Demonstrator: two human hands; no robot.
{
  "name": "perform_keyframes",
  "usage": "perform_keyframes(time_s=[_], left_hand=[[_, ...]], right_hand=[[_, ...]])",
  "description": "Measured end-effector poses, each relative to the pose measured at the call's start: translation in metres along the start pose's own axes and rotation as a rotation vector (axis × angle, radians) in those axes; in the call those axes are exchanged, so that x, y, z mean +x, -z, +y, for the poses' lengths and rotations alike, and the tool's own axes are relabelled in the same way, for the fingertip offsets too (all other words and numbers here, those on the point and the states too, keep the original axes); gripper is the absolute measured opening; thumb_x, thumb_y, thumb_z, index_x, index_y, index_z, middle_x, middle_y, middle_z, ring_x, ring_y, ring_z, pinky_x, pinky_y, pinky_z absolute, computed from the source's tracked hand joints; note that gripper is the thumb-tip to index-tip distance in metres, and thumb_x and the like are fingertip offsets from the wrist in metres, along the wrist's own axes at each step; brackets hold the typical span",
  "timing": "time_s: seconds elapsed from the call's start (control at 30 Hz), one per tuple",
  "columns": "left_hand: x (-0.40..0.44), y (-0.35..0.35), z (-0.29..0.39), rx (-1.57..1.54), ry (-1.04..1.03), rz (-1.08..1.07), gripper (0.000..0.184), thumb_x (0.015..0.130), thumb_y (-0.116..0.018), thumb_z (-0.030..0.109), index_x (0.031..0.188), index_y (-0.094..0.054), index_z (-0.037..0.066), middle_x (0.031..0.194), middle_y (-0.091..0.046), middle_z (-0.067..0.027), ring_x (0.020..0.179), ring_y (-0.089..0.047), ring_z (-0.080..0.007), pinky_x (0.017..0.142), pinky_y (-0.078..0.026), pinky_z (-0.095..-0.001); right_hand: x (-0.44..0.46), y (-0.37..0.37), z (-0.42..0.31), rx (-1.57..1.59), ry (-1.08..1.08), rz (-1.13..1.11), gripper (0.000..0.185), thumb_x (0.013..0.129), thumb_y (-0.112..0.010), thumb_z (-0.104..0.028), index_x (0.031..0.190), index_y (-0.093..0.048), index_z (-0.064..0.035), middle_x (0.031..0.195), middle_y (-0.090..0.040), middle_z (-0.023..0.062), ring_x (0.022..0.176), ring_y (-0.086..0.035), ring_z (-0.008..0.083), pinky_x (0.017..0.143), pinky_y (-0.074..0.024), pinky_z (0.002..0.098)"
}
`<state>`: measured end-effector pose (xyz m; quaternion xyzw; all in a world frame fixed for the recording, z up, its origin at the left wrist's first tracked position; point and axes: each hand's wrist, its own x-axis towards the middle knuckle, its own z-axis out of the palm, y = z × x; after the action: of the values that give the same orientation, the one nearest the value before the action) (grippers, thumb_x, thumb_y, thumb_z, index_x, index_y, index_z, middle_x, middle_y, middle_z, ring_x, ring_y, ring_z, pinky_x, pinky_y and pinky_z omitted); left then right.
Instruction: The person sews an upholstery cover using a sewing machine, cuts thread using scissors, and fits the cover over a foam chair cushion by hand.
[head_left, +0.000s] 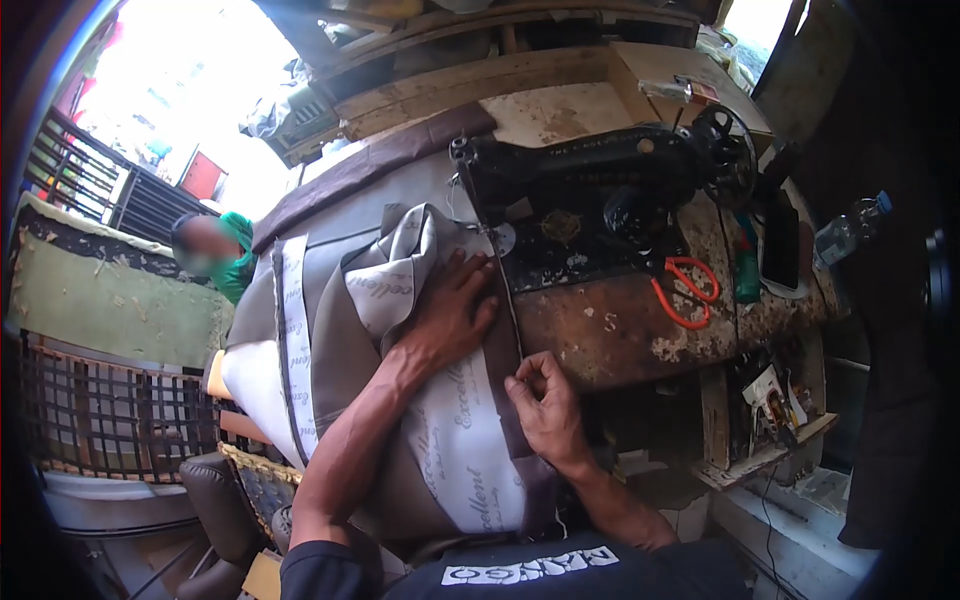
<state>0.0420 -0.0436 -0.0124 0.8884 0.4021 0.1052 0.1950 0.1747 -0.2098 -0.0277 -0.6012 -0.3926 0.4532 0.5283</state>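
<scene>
A large piece of grey leatherette [345, 400], its pale backing printed "Excellent", lies over the table and hangs down towards my body. My left hand [455, 305] rests flat on it, fingers stretched towards the needle area of a black sewing machine [590, 165]. Closer to me, my right hand [545, 405] has its fingers curled in a pinch at the dark edge strip [505, 390] of the leatherette. A fold of the material stands up just left of my left hand. The machine's needle tip is hard to make out.
Orange-handled scissors [688, 293] lie on the worn table [590, 335], right of the material. Further right are a green bottle [746, 265] and a clear plastic bottle [850, 230]. An open drawer [770, 445] sits below. A person in green [236, 255] is at the left.
</scene>
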Motion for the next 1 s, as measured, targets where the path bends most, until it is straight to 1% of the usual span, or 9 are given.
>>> perform_keyframes(time_s=[0.27,0.4,0.47,0.57,0.73,0.77,0.83,0.9,1.0], left_hand=[[0.032,0.003,-0.02,0.022,-0.051,0.042,0.049,0.099,-0.05,0.022,0.144,-0.047,0.003,0.154,-0.04,-0.0214,0.147,-0.029,-0.0428,0.123,-0.022,-0.0494],[0.014,-0.006,-0.008,0.031,-0.066,0.018,0.052,0.097,-0.052,0.022,0.145,-0.047,0.004,0.155,-0.04,-0.0204,0.148,-0.027,-0.0425,0.124,-0.019,-0.0494],[0.01,-0.008,-0.006,0.064,-0.049,-0.012,0.053,0.097,-0.054,0.023,0.145,-0.048,0.003,0.155,-0.04,-0.02,0.149,-0.026,-0.042,0.125,-0.018,-0.0496],[0.02,-0.002,-0.013,-0.031,-0.056,-0.007,0.053,0.097,-0.054,0.023,0.145,-0.048,0.004,0.155,-0.04,-0.0202,0.149,-0.027,-0.0421,0.124,-0.02,-0.0501],[0.025,0.001,-0.019,-0.006,-0.048,0.025,0.053,0.097,-0.054,0.024,0.145,-0.048,0.004,0.151,-0.044,-0.021,0.147,-0.03,-0.0428,0.123,-0.022,-0.0509],[0.023,0.0,-0.02,-0.008,-0.041,0.019,0.053,0.097,-0.054,0.024,0.145,-0.048,0.004,0.151,-0.044,-0.021,0.147,-0.03,-0.0428,0.123,-0.022,-0.0509],[0.027,-0.001,-0.024,0.021,-0.068,0.044,0.052,0.097,-0.054,0.023,0.145,-0.048,0.003,0.15,-0.044,-0.0214,0.146,-0.031,-0.0433,0.123,-0.022,-0.0514],[0.027,-0.003,-0.026,0.04,-0.069,0.051,0.053,0.097,-0.055,0.024,0.145,-0.049,0.003,0.151,-0.044,-0.0215,0.146,-0.032,-0.0432,0.123,-0.022,-0.0514],[0.027,-0.007,-0.027,0.063,-0.099,0.076,0.055,0.095,-0.056,0.026,0.143,-0.05,0.002,0.15,-0.044,-0.0222,0.145,-0.032,-0.045,0.122,-0.024,-0.0525]], right_hand=[[0.047,-0.005,0.003,-0.013,0.062,0.024,0.013,0.094,-0.066,-0.012,0.099,-0.056,-0.0045,0.082,-0.06,0.0057,0.073,-0.058,0.0162,0.07,-0.0489,0.0332],[0.017,0.004,0.001,-0.181,0.075,0.013,0.014,0.093,-0.066,-0.011,0.1,-0.055,-0.0044,0.082,-0.06,0.0053,0.072,-0.059,0.0159,0.069,-0.0488,0.0328],[0.01,0.004,0.002,-0.083,-0.026,-0.014,0.014,0.093,-0.066,-0.01,0.101,-0.055,-0.0045,0.081,-0.06,0.0058,0.07,-0.058,0.0165,0.069,-0.0488,0.0329],[0.023,-0.001,-0.012,-0.119,0.006,0.012,0.014,0.094,-0.066,-0.011,0.1,-0.055,-0.0048,0.081,-0.059,0.006,0.07,-0.057,0.0169,0.069,-0.0487,0.0329],[0.037,0.002,-0.008,-0.3,0.083,-0.032,0.017,0.095,-0.066,-0.017,0.102,-0.056,-0.0055,0.084,-0.065,0.0126,0.079,-0.067,0.0255,0.073,-0.0513,0.0397],[0.039,0.003,-0.01,-0.298,0.076,-0.037,0.017,0.095,-0.066,-0.017,0.102,-0.056,-0.0055,0.084,-0.065,0.0126,0.079,-0.067,0.0255,0.073,-0.0513,0.0397],[0.054,0.013,-0.018,-0.366,-0.02,-0.191,0.019,0.096,-0.067,-0.021,0.103,-0.059,-0.0053,0.073,-0.061,0.0037,0.068,-0.057,0.0101,0.063,-0.0476,0.0312],[0.082,0.026,-0.008,-0.341,-0.064,-0.31,0.022,0.098,-0.066,-0.026,0.104,-0.062,-0.0049,0.072,-0.063,0.0028,0.064,-0.058,0.0094,0.06,-0.0477,0.0294],[0.149,0.033,-0.032,-0.328,-0.165,-0.223,0.024,0.099,-0.064,-0.03,0.1,-0.066,-0.0057,0.075,-0.064,0.0026,0.061,-0.059,0.0096,0.055,-0.0493,0.0292]])
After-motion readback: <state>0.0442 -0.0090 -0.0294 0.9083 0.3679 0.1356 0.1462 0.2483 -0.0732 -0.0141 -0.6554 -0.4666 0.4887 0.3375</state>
